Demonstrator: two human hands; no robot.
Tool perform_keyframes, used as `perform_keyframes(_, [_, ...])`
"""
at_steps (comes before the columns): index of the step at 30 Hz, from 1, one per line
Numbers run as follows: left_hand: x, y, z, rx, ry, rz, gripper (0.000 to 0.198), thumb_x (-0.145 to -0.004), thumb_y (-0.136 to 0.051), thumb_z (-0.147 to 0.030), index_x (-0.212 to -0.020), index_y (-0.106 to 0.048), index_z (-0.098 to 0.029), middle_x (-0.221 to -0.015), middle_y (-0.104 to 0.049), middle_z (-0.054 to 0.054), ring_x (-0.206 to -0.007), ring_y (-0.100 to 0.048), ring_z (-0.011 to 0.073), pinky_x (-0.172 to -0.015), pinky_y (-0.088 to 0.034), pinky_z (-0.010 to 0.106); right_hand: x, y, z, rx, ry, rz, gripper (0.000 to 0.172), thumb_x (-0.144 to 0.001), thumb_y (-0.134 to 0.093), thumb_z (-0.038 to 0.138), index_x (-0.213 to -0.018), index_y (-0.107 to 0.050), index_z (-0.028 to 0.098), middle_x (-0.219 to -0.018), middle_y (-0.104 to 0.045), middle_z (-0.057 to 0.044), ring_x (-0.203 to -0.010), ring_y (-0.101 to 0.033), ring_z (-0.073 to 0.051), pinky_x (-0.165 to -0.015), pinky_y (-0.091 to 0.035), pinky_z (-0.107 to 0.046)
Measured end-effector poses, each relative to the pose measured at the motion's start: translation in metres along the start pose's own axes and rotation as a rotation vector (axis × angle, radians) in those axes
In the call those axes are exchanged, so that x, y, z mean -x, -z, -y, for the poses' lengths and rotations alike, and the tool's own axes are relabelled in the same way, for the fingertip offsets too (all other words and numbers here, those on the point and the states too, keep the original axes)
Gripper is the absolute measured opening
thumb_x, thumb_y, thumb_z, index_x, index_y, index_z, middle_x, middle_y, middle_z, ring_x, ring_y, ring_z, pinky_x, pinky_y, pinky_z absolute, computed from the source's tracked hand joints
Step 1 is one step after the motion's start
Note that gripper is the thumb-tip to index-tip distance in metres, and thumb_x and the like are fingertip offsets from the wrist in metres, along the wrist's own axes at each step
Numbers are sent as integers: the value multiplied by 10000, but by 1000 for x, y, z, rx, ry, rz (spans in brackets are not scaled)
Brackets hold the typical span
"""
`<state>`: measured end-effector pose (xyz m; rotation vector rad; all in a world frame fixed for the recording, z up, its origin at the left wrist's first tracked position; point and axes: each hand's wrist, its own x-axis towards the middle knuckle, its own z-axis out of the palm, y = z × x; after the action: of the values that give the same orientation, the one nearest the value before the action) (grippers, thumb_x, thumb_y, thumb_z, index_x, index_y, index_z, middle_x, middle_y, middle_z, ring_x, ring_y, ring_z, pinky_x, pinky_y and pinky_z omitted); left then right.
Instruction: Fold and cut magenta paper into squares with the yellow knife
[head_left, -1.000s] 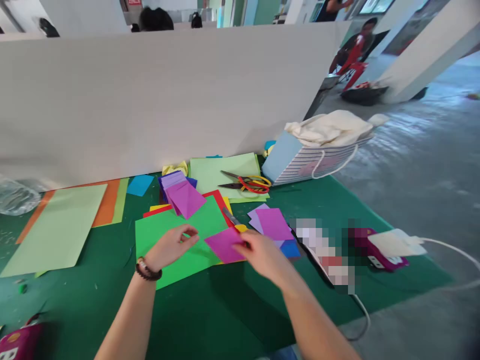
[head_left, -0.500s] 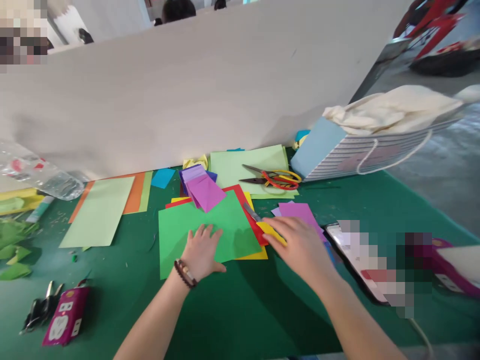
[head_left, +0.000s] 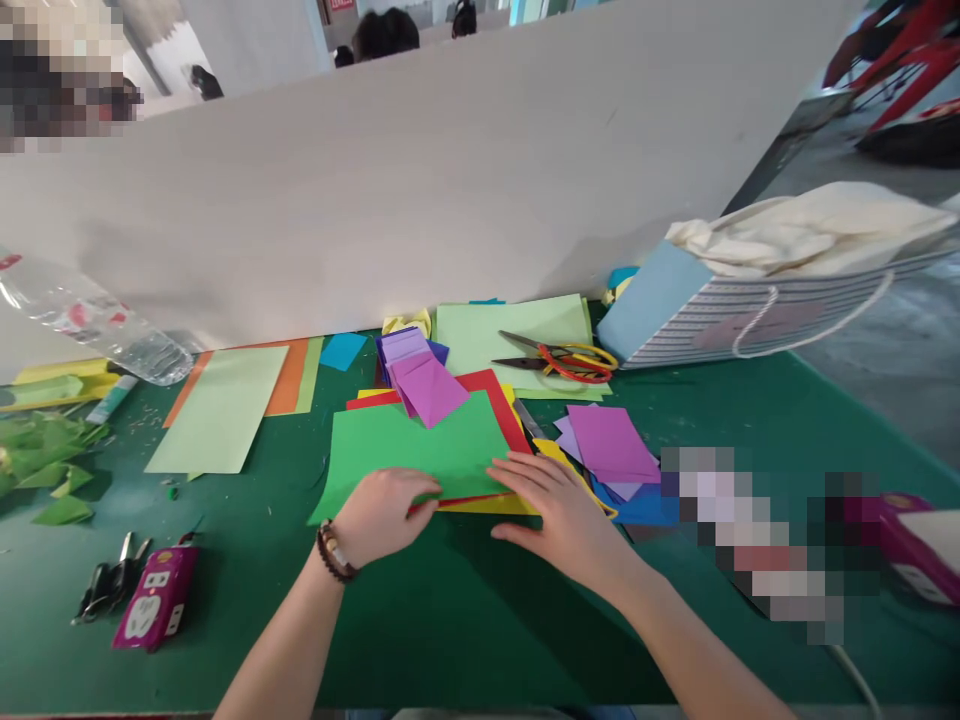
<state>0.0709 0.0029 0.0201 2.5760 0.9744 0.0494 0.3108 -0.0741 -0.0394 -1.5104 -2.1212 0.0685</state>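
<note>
Far to my left I see a clear plastic bottle (head_left: 112, 330) lying on its side, a heap of green paper scraps (head_left: 41, 460) and a small purple stapler (head_left: 156, 608) on the dark green table mat (head_left: 465, 620). In the middle, my left hand (head_left: 384, 515) is curled and pinches the near edge of the big bright green paper sheet (head_left: 416, 450), lifting it a little off the red sheet (head_left: 495, 400) and yellow sheet (head_left: 499, 503) under it. My right hand (head_left: 562, 510) lies open and flat, fingers on the green sheet's near right corner, holding nothing, with purple paper squares (head_left: 611, 442) and red and yellow scissors (head_left: 562, 357) further right.
</note>
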Motion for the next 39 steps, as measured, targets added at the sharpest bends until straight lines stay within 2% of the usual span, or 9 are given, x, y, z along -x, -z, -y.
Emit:
perform_keyframes(4, [7, 25, -3, -30, -3, -132, 250, -957, -475, -246, -1070, -696, -224, -1088, -737, 24, -997, -684, 192, -892, -532, 339, -9, 15, -2, -30, -32, -116, 228, -934, -477, 196, -1047, -672, 233, -1040, -724, -31, -1029, -650, -194, -906, -530, -373])
perform_keyframes(11, [50, 72, 20, -261, 44, -492, 173, -898, -556, -181, -978, -709, -193, -995, -751, 49, -967, -691, 220, -1039, -439, 476, -17, 70, -16, -108, -168, -331, 135, -899, -573, 283, -971, -686, 267, -957, -738, 4, -850, -703, -171, -765, -567, -290])
perform_keyframes(14, [80, 81, 18, -324, 37, -552, 216, -874, -524, -109, -968, -703, -186, -1005, -745, 58, -976, -689, 214, -1053, -431, 475, -6, 87, -15, -109, -61, -290, 163, -898, -559, 234, -993, -680, 289, -989, -739, 14, -863, -708, -158, -778, -568, -281])
perform_keyframes(17, [117, 63, 7, -219, -111, -418, 416, -785, -482, 5, -1084, -670, -214, -1095, -727, 30, -1110, -644, 190, -1095, -405, 443, 26, 87, -11, -155, 132, -162, 220, -882, -535, 195, -1017, -668, 308, -1018, -737, 18, -961, -697, -169, -834, -568, -313])
perform_keyframes(23, [175, -27, 4, 122, -106, -167, 461, -727, -461, 28, -1052, -661, -230, -1121, -727, 41, -1132, -646, 189, -1046, -475, 418, 117, 37, 4, -195, 171, 80, 352, -760, -496, 55, -972, -669, 276, -1111, -717, -2, -1053, -670, -173, -876, -568, -339])
perform_keyframes(26, [189, -50, 9, 276, -87, -238, 290, -837, -560, -74, -1056, -662, -235, -1056, -747, 45, -1070, -681, 196, -989, -526, 371, 136, 25, 10, -277, 160, 146, 350, -767, -535, 62, -1016, -664, 272, -1085, -725, -1, -1032, -677, -167, -951, -538, -355])
perform_keyframes(29, [192, -52, 6, 414, 17, -320, 142, -886, -620, -210, -1015, -676, -230, -959, -762, 41, -949, -722, 204, -907, -570, 336, 131, 31, 10, -438, 46, 104, 238, -809, -616, 154, -1010, -660, 273, -925, -748, 9, -884, -709, -157, -897, -559, -309])
perform_keyframes(34, [167, -54, -5, 510, 554, -513, 292, -922, -582, -325, -1173, -595, -176, -767, -723, 16, -621, -696, 161, -533, -571, 224, 100, 29, 10, -565, -374, 40, 181, -888, -557, 327, -1034, -619, 239, -787, -718, -7, -603, -661, -139, -487, -509, -211])
perform_keyframes(39, [141, -63, -15, 252, 603, -698, 495, -944, -538, -273, -1413, -399, -205, -1250, -613, 133, -1067, -649, 236, -848, -581, 380, 76, 0, 20, -396, -575, 48, 291, -925, -446, 499, -877, -539, 228, -551, -533, 46, -420, -497, -121, -401, -401, -226])
